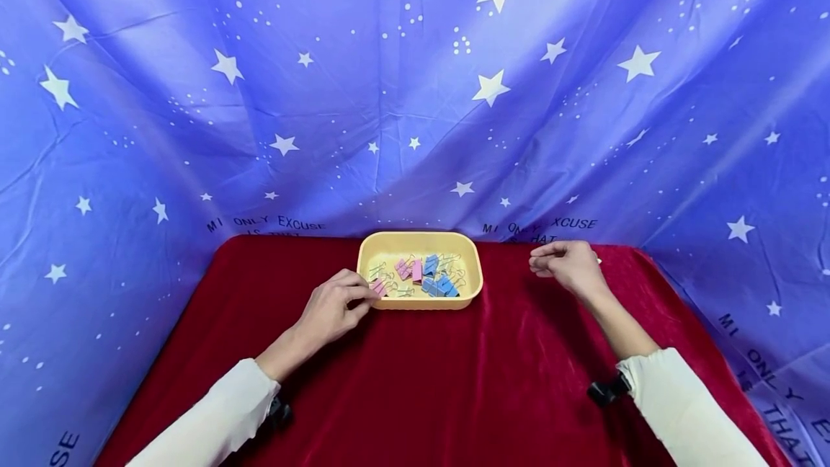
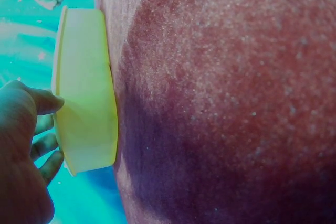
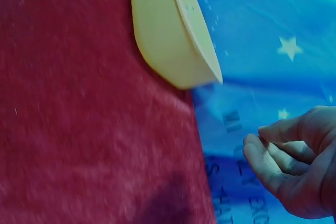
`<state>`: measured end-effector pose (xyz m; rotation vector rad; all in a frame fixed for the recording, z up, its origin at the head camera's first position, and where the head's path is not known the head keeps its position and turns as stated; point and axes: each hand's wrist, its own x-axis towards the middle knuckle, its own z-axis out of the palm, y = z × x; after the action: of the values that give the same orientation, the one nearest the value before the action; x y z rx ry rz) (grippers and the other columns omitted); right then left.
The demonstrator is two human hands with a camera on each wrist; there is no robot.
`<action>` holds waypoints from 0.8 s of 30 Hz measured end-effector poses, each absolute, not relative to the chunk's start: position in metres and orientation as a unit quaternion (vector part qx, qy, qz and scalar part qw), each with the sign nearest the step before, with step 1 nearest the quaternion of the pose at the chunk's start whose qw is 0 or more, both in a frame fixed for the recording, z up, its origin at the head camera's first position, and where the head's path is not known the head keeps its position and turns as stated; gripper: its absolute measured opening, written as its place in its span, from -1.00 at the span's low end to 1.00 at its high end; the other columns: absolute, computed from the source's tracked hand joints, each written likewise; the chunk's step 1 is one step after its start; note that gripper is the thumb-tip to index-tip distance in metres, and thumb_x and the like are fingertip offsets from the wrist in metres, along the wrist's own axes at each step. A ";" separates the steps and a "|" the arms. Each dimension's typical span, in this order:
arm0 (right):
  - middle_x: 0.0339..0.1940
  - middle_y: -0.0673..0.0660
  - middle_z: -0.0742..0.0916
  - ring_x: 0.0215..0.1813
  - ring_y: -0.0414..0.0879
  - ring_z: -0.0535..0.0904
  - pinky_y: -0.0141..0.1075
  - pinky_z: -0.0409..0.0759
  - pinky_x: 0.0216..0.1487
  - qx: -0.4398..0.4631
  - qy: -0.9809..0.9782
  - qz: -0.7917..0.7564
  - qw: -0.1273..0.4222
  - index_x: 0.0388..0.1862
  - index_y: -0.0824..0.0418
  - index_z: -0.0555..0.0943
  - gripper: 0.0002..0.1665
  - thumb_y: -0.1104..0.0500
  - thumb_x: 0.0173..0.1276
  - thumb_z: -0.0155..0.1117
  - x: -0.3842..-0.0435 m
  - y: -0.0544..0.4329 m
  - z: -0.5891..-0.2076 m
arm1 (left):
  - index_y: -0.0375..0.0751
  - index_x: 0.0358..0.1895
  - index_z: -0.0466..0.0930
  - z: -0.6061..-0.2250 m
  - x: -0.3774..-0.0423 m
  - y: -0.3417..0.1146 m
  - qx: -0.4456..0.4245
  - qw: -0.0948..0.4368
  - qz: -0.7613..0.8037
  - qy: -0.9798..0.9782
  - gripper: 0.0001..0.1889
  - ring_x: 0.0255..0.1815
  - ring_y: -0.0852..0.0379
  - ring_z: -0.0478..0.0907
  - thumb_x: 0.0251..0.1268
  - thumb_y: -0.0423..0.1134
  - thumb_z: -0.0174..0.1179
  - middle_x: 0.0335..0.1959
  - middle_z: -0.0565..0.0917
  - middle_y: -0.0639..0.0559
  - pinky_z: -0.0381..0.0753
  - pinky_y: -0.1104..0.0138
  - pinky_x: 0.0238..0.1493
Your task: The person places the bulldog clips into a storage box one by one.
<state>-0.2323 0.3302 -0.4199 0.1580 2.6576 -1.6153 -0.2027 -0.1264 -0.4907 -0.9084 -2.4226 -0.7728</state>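
A pale yellow plastic bin with rounded corners stands at the far side of the red table. Inside lie several binder clips, among them pink clips, blue clips and pale clips with wire handles. My left hand holds the bin's rim at its front left corner. In the left wrist view the thumb meets the rim, with other fingers further along it. My right hand hovers right of the bin, apart from it. Its fingers are loosely curled, and nothing shows between them.
Red velvety cloth covers the table. A blue curtain printed with stars and lettering rises behind it and along both sides. A tiny white thing shows just behind my right hand. Black wrist straps show below both white sleeves.
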 end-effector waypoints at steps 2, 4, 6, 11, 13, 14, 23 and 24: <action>-0.24 0.09 0.94 -0.32 -0.37 0.84 -0.39 0.87 -0.15 0.064 0.853 -0.518 0.008 0.26 0.63 0.69 -0.59 0.40 0.54 0.41 -0.235 0.341 -0.420 | -0.06 -0.17 0.98 -0.490 -0.203 -0.127 -0.328 0.217 -0.279 -0.876 -0.80 -0.01 0.09 0.74 0.22 -0.44 0.60 -0.19 0.87 0.12 0.85 0.15 0.02; -0.25 0.05 0.94 -0.34 -0.39 0.83 -0.41 0.86 -0.17 0.075 0.851 -0.519 0.001 0.28 0.64 0.67 -0.57 0.40 0.55 0.41 -0.238 0.352 -0.421 | -0.05 -0.17 0.98 -0.489 -0.202 -0.127 -0.328 0.216 -0.278 -0.877 -0.80 0.00 0.08 0.75 0.23 -0.44 0.60 -0.19 0.87 0.11 0.85 0.15 0.03; -0.31 -0.04 0.93 -0.36 -0.40 0.83 -0.41 0.86 -0.16 0.085 0.848 -0.523 -0.009 0.31 0.65 0.66 -0.55 0.41 0.54 0.41 -0.240 0.361 -0.422 | -0.05 -0.17 0.98 -0.488 -0.202 -0.127 -0.327 0.215 -0.278 -0.877 -0.80 0.00 0.08 0.75 0.23 -0.44 0.60 -0.19 0.87 0.11 0.85 0.15 0.03; -0.48 -0.28 0.85 -0.39 -0.41 0.82 -0.42 0.86 -0.17 0.116 0.840 -0.529 -0.028 0.31 0.67 0.64 -0.54 0.41 0.55 0.39 -0.247 0.382 -0.428 | -0.06 -0.17 0.98 -0.489 -0.202 -0.128 -0.325 0.213 -0.278 -0.878 -0.80 0.00 0.08 0.74 0.22 -0.44 0.59 -0.19 0.87 0.11 0.85 0.15 0.02; -0.51 -0.32 0.82 -0.40 -0.42 0.81 -0.44 0.85 -0.19 0.128 0.841 -0.524 -0.032 0.29 0.67 0.65 -0.55 0.40 0.54 0.39 -0.248 0.390 -0.431 | -0.06 -0.17 0.98 -0.489 -0.202 -0.127 -0.326 0.212 -0.278 -0.878 -0.80 0.00 0.08 0.74 0.23 -0.44 0.59 -0.19 0.87 0.11 0.85 0.15 0.02; -0.52 -0.34 0.81 -0.41 -0.42 0.82 -0.44 0.85 -0.20 0.132 0.842 -0.522 -0.035 0.28 0.67 0.66 -0.55 0.39 0.54 0.40 -0.248 0.393 -0.433 | -0.06 -0.17 0.98 -0.490 -0.202 -0.127 -0.327 0.211 -0.279 -0.878 -0.80 0.00 0.08 0.74 0.23 -0.44 0.59 -0.19 0.87 0.11 0.85 0.15 0.02; -0.60 -0.37 0.78 -0.48 -0.45 0.78 -0.45 0.84 -0.25 0.156 0.826 -0.540 -0.035 0.22 0.73 0.65 -0.60 0.50 0.51 0.14 -0.252 0.420 -0.443 | -0.04 -0.17 0.97 -0.492 -0.202 -0.126 -0.329 0.205 -0.277 -0.879 -0.78 0.01 0.09 0.74 0.21 -0.45 0.58 -0.17 0.87 0.12 0.85 0.15 0.02; -0.62 -0.37 0.78 -0.48 -0.45 0.78 -0.45 0.84 -0.26 0.155 0.827 -0.539 -0.037 0.21 0.73 0.66 -0.60 0.50 0.51 0.13 -0.253 0.422 -0.443 | -0.04 -0.17 0.97 -0.492 -0.202 -0.126 -0.328 0.206 -0.277 -0.879 -0.78 0.01 0.09 0.74 0.21 -0.45 0.58 -0.17 0.87 0.12 0.85 0.15 0.03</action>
<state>-0.2531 0.4220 -0.4431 0.4987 2.6598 -1.7352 -0.2018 -0.1265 -0.4919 -0.9143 -2.4499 -0.7717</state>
